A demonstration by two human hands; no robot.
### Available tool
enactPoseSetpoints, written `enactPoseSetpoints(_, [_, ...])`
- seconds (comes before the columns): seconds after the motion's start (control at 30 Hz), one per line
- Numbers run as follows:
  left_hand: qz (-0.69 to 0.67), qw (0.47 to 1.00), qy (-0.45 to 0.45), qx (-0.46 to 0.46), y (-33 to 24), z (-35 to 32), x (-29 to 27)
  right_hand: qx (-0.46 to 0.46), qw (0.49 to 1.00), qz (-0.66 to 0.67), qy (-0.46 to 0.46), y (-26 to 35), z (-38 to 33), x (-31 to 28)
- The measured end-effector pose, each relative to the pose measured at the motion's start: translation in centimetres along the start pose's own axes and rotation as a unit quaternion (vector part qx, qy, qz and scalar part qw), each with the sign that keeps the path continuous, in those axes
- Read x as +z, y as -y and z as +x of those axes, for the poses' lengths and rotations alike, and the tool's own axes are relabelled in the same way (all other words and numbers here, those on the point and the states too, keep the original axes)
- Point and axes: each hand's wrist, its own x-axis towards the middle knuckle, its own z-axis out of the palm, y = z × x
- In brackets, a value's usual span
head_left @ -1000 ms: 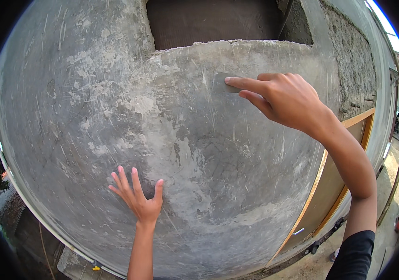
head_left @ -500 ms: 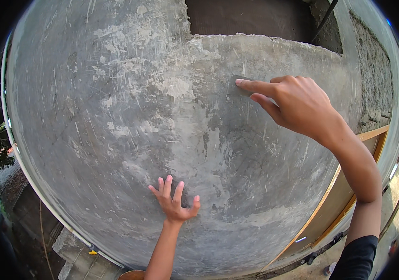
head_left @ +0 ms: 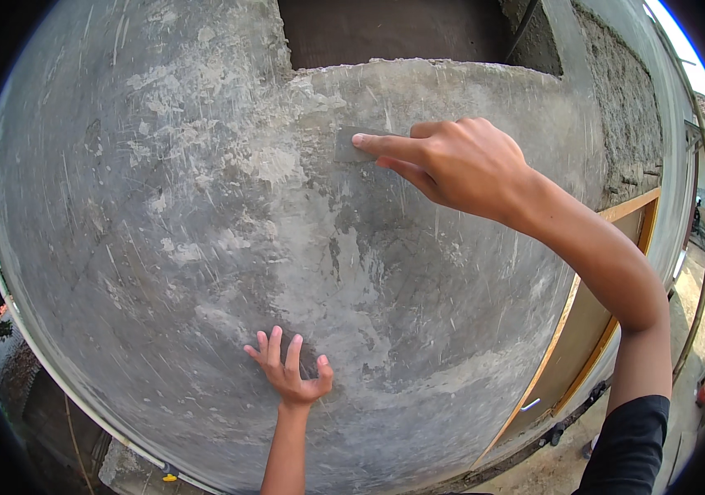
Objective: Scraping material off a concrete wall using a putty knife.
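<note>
My right hand (head_left: 459, 165) reaches up to a grey cement-plastered wall (head_left: 162, 206). Its index finger is stretched out, pressing a small flat grey piece (head_left: 346, 147) flat against the plaster; the other fingers are curled. The piece lies just below a dark opening (head_left: 393, 29) in the wall. Lower down, my left hand (head_left: 290, 371) rests palm-flat on the wall with its fingers spread and holds nothing. The plaster around both hands is patchy, with lighter scratched streaks and darker damp-looking areas.
To the right the wall turns rough and unplastered (head_left: 624, 124). Beside it, a wooden door frame (head_left: 587, 330) runs down the wall's right edge. A thin white pipe (head_left: 55, 379) follows the lower left edge. Bare ground (head_left: 550, 470) lies below.
My right hand has slid left along the wall, nearer the opening's corner, and the grey piece now shows under its fingertip. My left hand stays flat on the plaster.
</note>
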Motion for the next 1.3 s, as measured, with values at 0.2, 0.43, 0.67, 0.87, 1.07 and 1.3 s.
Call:
enactPoseSetpoints(0.2, [-0.02,1.0,-0.016,-0.006,-1.0,0.4,0.5,0.001,1.0,-0.025,0.019,-3.0,-3.1,-0.6])
enactPoseSetpoints(0.43, [0.002,1.0,0.005,-0.004,0.7,-0.5,-0.9,-0.035,0.999,0.002,-0.004,-1.2,-1.0,0.3])
enactPoseSetpoints(0.67, [-0.017,1.0,-0.005,0.014,-0.8,0.5,0.6,-0.033,0.999,-0.003,-0.023,-1.2,-1.2,1.0])
enactPoseSetpoints(0.87, [0.008,1.0,-0.006,0.014,-0.5,0.4,0.0,-0.016,0.998,-0.016,0.062,-2.2,-2.6,0.2])
enactPoseSetpoints(1.07, [0.012,1.0,-0.008,-0.001,-0.3,0.1,0.3,-0.046,0.997,0.051,-0.03,0.2,-0.2,1.6])
enactPoseSetpoints(1.3, [0.012,0.999,-0.033,-0.01,-1.0,0.3,1.0,0.034,0.999,0.028,0.01,-0.4,-2.7,1.2])
